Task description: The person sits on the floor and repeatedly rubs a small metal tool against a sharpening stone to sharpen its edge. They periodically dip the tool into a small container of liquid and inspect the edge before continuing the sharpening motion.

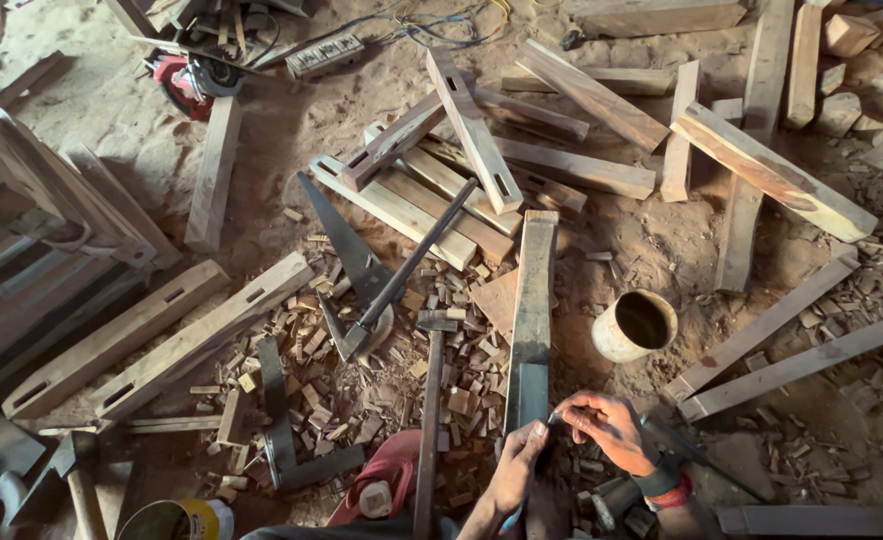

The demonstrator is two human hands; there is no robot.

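Two bare hands work at the near end of a long wooden plank on a sawdust-covered workshop floor.

The left hand (pixel 518 462) presses its fingers against the plank (pixel 533 310), which lies lengthwise straight ahead. The right hand (pixel 610 428) pinches a small thin object, too small to identify, at the plank's edge. A hammer (pixel 432 400) lies just left; a handsaw (pixel 347 250) and an empty pot (pixel 634 325) sit nearby among wood offcuts (pixel 462 385).

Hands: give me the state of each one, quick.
Left hand: resting on the near end of the upright wooden plank, holding nothing visible.
Right hand: fingers pinched on a small thin object, too small to tell.
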